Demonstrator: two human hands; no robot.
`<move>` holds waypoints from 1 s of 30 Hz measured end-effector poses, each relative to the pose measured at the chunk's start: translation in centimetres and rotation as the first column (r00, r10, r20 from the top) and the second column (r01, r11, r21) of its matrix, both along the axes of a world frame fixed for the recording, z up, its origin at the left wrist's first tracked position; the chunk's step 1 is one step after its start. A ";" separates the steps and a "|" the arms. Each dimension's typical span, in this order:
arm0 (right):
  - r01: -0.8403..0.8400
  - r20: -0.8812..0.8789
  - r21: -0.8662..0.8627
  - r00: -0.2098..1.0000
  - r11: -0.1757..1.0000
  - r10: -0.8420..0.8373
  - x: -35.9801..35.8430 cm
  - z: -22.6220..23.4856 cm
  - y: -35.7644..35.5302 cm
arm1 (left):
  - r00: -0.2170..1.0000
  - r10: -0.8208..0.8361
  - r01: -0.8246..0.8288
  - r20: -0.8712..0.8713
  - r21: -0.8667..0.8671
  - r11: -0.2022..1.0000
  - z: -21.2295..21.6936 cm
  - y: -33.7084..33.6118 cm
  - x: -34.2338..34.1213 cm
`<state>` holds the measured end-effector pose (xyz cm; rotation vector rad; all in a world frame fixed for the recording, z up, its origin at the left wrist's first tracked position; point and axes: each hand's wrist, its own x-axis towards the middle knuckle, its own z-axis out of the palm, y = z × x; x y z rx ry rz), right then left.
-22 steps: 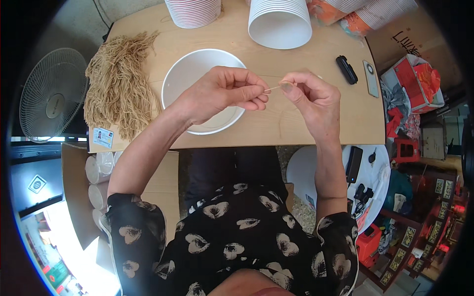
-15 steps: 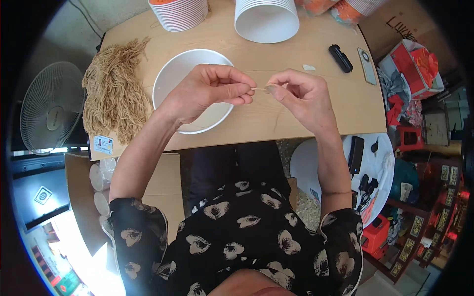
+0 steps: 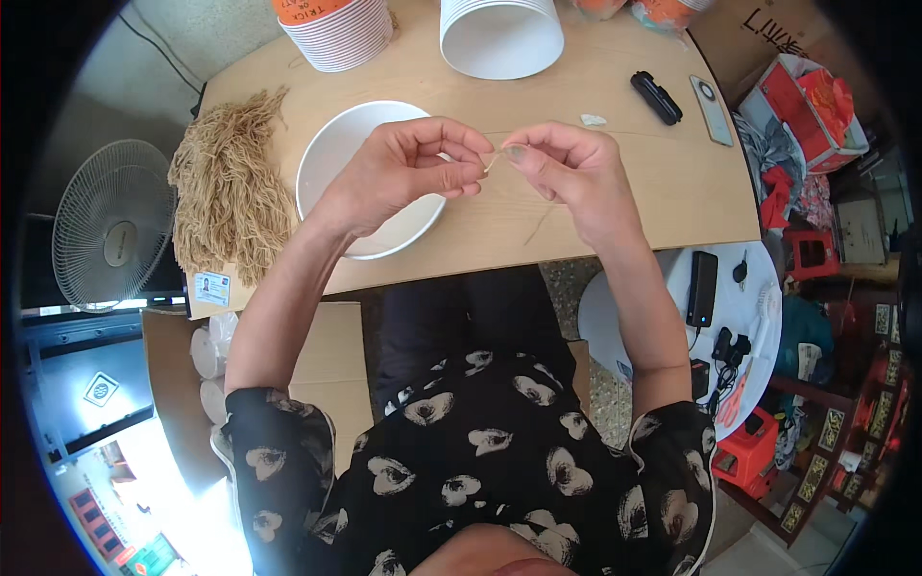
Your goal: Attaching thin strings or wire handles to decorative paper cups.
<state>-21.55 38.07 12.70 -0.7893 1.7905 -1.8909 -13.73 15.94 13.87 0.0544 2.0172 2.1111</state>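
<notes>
Over the middle of the wooden table [image 3: 634,206], a thin tan string [image 3: 494,160] runs between my two hands. My left hand [image 3: 413,171] pinches one part of it between thumb and fingers. The thumb and forefinger of my right hand [image 3: 569,171] are closed on the string a short way off, and a loose tail hangs below that hand. Beneath my left hand stands a wide white tub [image 3: 322,158], partly covered by the hand and forearm. A thick bundle of similar tan strings [image 3: 230,187] lies at the table's left side.
Stacked paper buckets, one orange-printed [image 3: 336,43] and one white [image 3: 504,40], stand along the back. A black case [image 3: 656,98], a phone [image 3: 712,110] and a white scrap [image 3: 593,120] lie right. A card [image 3: 212,288] rests front left, near a fan [image 3: 117,235].
The stretch of string between my fingertips was straight and now bends into a small loop. Both hands remain close together, and the whole view has shifted slightly.
</notes>
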 end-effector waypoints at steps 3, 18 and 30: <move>0.014 0.183 -0.099 0.983 0.995 0.004 0.1 -0.9 -0.7 | 0.998 0.018 -0.018 -0.067 0.007 1.000 0.2 0.4 0.3; 0.064 0.236 -0.106 0.971 0.992 -0.038 0.9 -2.0 -2.1 | 0.958 0.211 -0.251 -0.194 -0.213 0.944 0.0 1.5 0.4; 0.070 0.234 -0.128 0.972 0.989 -0.039 0.2 -0.3 -2.1 | 0.992 0.127 -0.127 -0.003 -0.052 0.991 -0.4 -0.3 0.1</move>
